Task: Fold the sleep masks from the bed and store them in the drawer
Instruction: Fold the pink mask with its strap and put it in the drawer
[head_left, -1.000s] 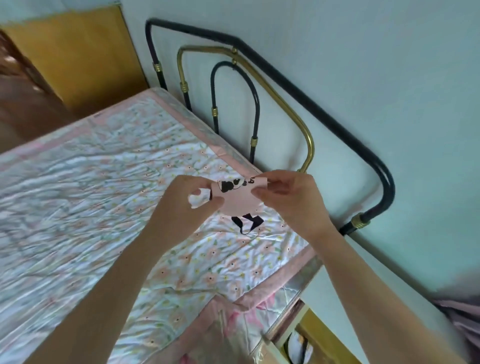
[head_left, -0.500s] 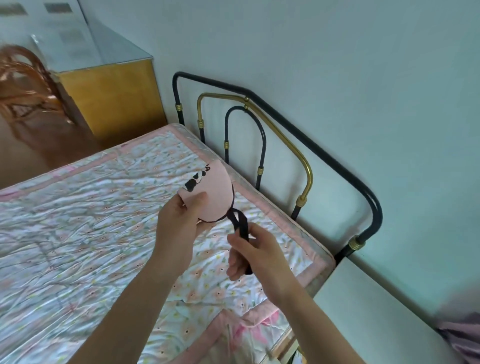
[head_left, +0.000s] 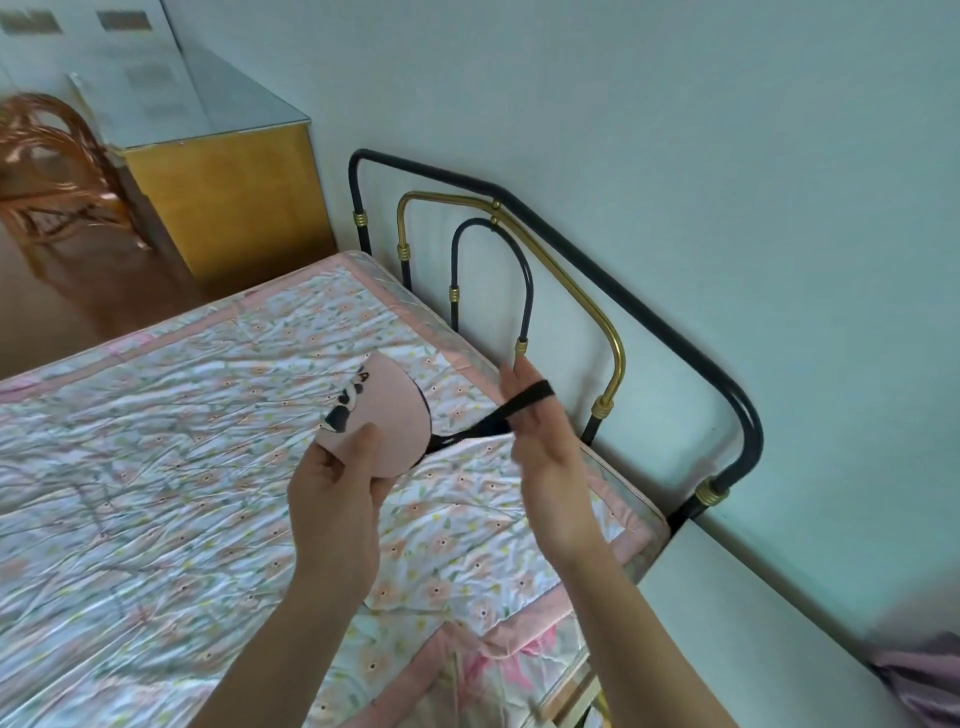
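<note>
Sleep mask (head_left: 387, 423), pink, folded in half, was held above the bed (head_left: 156, 467): left hand (head_left: 337, 488) pinched the pad, right hand (head_left: 540, 447) pinched the black strap (head_left: 511, 408) taut. Strap not yet tucked; drawer not visible; storing remained.

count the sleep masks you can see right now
1: a pink sleep mask folded in the left hand above the bed, its black strap pulled out by the right hand. Others may be out of view.
</note>
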